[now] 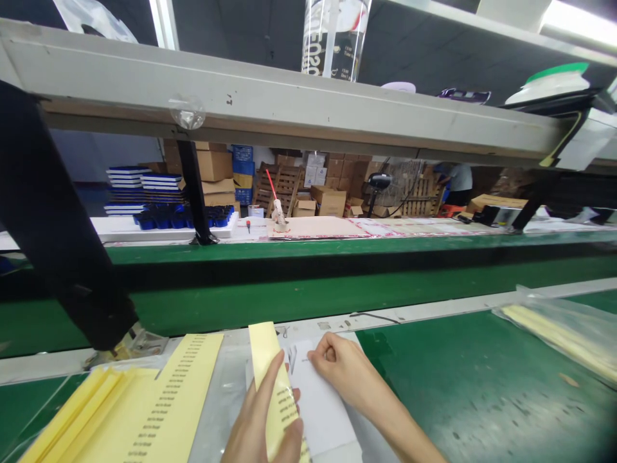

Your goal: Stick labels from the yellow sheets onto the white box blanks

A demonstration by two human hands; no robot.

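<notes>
A yellow strip of printed labels (263, 350) is gripped in my left hand (263, 411), its top end standing up past the fingers. My right hand (337, 363) is closed in a pinch over a white printed sheet or packet (322, 418), with the fingertips at its upper part. Whatever sits between those fingertips is too small or hidden to tell. To the left lies a wide yellow label sheet (183, 399) with a column of dark print, beside several folded yellow sheets (87, 418). Clear plastic (224, 379) lies under and around the white sheet.
A clear bag with yellow strips (554, 334) lies on the green bench (457, 386) at right. A dark post (62, 225) rises at left, and a grey shelf beam (289, 103) crosses above. Blue parts (168, 217) stand on the far bench; a person (460, 183) is in the background.
</notes>
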